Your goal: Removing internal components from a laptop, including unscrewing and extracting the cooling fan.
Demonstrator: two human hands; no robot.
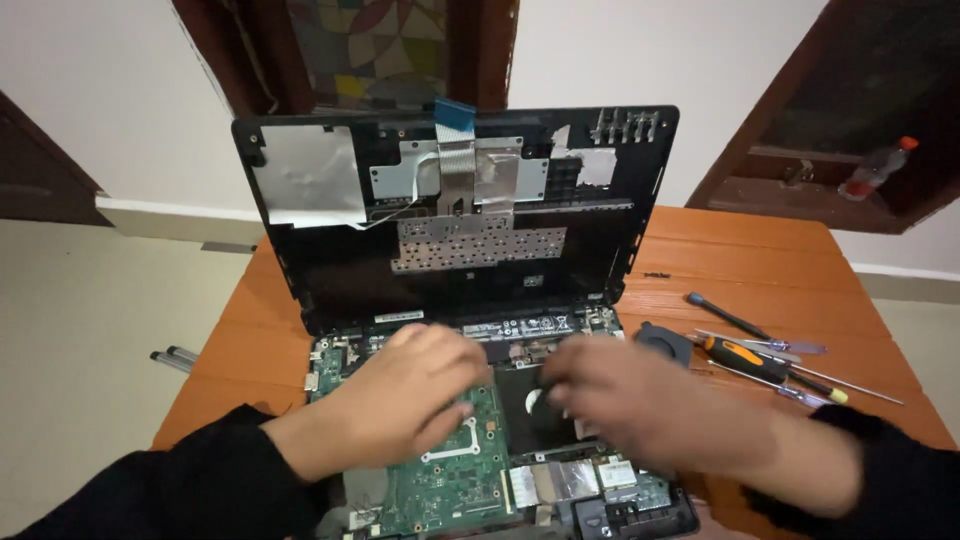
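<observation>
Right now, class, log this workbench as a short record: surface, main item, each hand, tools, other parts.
surface: orange wooden table
main item: opened laptop, upper cover tilted up, green circuit board exposed
left hand: resting on the circuit board, fingers curled
right hand: blurred, over the dark bay right of the board; grip unclear
tools: screwdrivers and tweezers lying at the right side of the table
other parts: small black fan on the table beside the laptop
</observation>
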